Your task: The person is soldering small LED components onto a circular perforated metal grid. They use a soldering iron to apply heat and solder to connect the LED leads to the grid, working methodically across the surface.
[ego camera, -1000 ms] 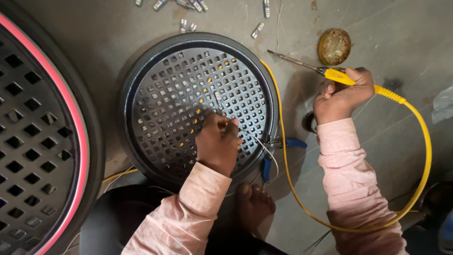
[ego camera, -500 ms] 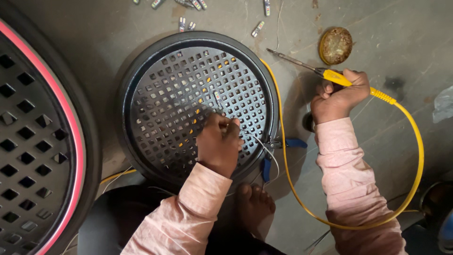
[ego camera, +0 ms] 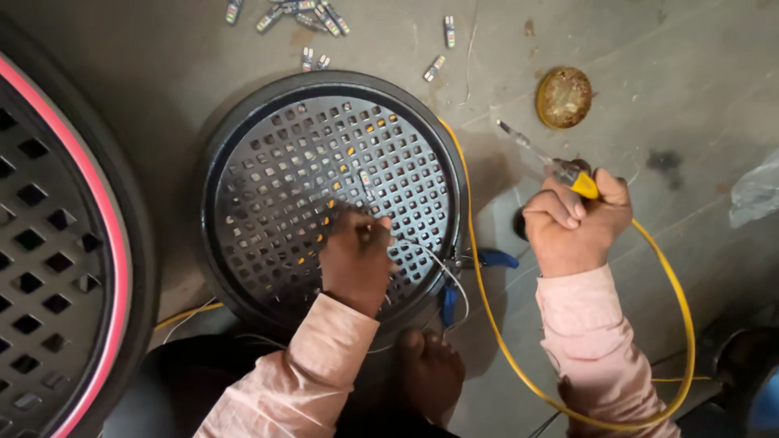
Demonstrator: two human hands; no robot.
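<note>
My right hand [ego camera: 574, 223] has drawn the soldering iron [ego camera: 560, 169] back from the floor's far edge — fist closed round it; my left hand [ego camera: 355, 261] stays pinching wires on the black grille [ego camera: 268, 186].

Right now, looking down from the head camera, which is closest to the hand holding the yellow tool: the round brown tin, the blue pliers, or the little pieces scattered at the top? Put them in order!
From the right hand:
1. Blue pliers, just to its left, beside the black grille's rim.
2. Round brown tin, above it on the floor.
3. Little scattered pieces, far up and to the left, at the top edge.
</note>
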